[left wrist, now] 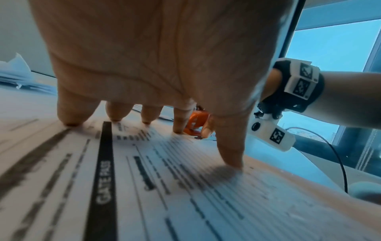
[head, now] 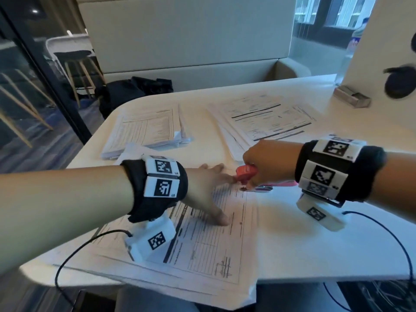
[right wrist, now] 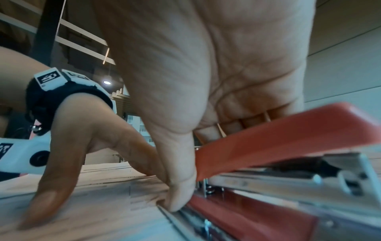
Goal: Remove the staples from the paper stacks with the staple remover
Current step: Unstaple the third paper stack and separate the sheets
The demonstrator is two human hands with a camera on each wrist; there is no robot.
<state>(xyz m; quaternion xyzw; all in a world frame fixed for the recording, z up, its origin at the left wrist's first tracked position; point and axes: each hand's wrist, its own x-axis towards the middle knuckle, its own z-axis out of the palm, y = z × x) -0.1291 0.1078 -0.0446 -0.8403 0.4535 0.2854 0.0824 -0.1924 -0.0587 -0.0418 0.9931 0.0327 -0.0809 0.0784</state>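
Pressing spread, straight fingertips (left wrist: 70, 122) onto the printed top sheet, the left hand (head: 203, 188) pins the paper stack (head: 202, 239) that lies along the near edge of the tabletop (head: 315, 244). The right hand (head: 267, 161) has its fingers curled round a red staple remover (head: 245, 172), whose front end sits at the far corner of that stack, just beside the left index finger. In the right wrist view the tool's red upper arm (right wrist: 288, 135) stands lifted off its metal base, and the thumb (right wrist: 177, 187) bears down beside that base. The staple itself cannot be made out in any view.

Two more paper piles lie well apart from the work: one (head: 148, 129) toward the far left of the tabletop, another (head: 267, 118) toward the far right.

The risks from here look plain enough. The metal tip works very close to the left index fingertip, so a slip could nick it. If the tool pulls upward before the staple's legs are freed, the sheet corner would likely tear. Light pressure from the left hand would let the stack slide toward the near edge, which it already overhangs.
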